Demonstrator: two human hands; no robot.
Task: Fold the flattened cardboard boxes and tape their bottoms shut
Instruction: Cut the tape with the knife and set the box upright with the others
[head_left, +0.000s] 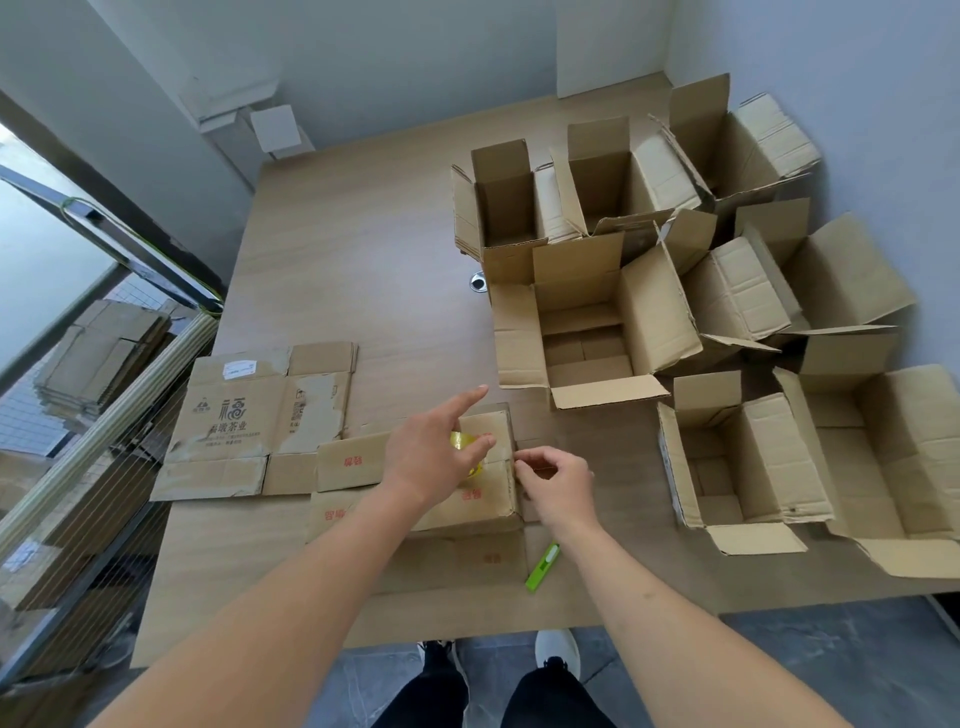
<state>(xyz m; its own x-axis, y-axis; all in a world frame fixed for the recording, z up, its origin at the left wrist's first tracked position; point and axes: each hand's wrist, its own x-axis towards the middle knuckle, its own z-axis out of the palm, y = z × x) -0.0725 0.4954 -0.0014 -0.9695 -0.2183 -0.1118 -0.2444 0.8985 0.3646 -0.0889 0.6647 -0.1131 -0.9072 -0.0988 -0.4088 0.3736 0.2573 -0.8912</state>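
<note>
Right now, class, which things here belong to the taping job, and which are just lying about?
In use:
- left hand holding the tape roll
- right hand pinching at the box edge
- upturned box
- flattened box

Lying about:
- green cutter
- finished open boxes
- cardboard stack off the table

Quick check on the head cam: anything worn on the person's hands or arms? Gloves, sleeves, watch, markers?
Nothing worn. The left hand and right hand are bare, with no gloves or rings visible on the fingers. Both forearms are bare up to the frame edge: no sleeves, watch, wristband or tracking markers in view.
</note>
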